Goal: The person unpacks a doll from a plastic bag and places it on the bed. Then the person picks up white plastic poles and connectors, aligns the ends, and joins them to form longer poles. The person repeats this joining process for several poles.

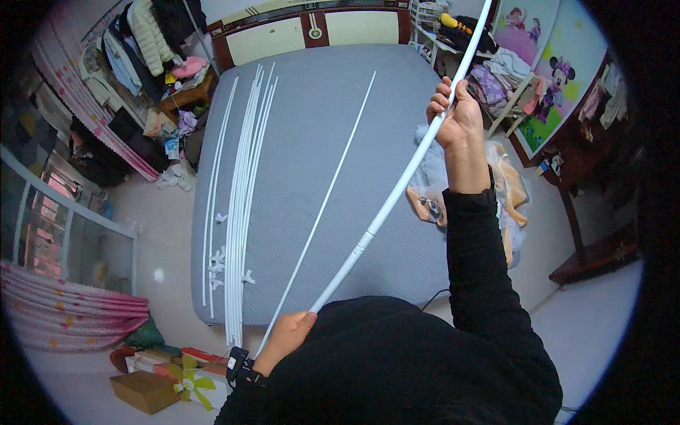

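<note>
A long white pole (401,188) slants across my view, from my body up past the top edge at the right. My right hand (455,112) is raised and wrapped around its upper part. Lower down, my left hand (289,336) grips the same pole near my body; the pole's lower end is hidden there. Joint rings show on the pole between the hands. One thin white rod (327,200) lies alone on the grey mattress, its near end passing behind my left hand. Farther left lies a bundle of white rods (244,212), with several small white connectors (217,263) beside it.
The mattress (297,156) fills the middle, with a headboard (315,28) at its far end. Clear plastic bags with an orange-brown item (506,184) lie at its right edge. A clothes-laden chair (513,99) stands right. Boxes (145,391) and a green fan (195,382) sit lower left.
</note>
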Demonstrator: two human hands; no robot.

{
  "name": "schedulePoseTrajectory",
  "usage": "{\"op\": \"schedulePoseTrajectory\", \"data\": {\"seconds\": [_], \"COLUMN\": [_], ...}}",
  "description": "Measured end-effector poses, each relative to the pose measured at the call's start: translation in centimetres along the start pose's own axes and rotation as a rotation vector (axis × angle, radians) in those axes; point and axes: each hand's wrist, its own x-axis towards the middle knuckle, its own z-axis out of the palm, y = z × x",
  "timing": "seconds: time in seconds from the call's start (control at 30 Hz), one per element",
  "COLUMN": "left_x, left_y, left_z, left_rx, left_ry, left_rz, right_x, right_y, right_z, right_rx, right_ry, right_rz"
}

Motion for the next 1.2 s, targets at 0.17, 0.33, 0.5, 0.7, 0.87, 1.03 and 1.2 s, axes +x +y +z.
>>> {"op": "schedulePoseTrajectory", "data": {"seconds": [0.17, 0.33, 0.5, 0.7, 0.87, 1.03, 1.2], "left_x": [0.4, 0.9, 1.2, 1.2, 1.5, 1.4, 1.6], "left_y": [-0.4, -0.5, -0.7, -1.3, -2.5, -3.9, -3.6], "left_z": [-0.6, -0.4, -0.1, -0.1, 0.4, 0.2, 0.3], "left_rx": [-0.191, -0.219, 0.008, 0.085, -0.026, -0.019, -0.264], "left_ry": [-0.177, -0.022, 0.279, 0.389, 0.461, 0.427, 0.351], "left_rz": [-0.022, -0.128, -0.007, -0.038, -0.001, 0.030, -0.119], "right_x": [-0.3, 0.0, 0.4, -0.2, -0.2, -0.5, -0.7], "right_y": [0.8, 1.8, 3.3, 4.5, 4.3, 4.4, 4.1], "right_z": [-0.5, -0.4, -0.6, -1.1, -1.5, -1.0, -0.9], "right_rx": [0.410, 0.120, 0.131, 0.135, 0.126, 0.110, 0.118], "right_ry": [-0.309, -0.169, -0.098, -0.107, -0.136, -0.036, -0.054], "right_rz": [0.202, -0.017, 0.044, 0.064, 0.021, 0.002, 0.043]}}
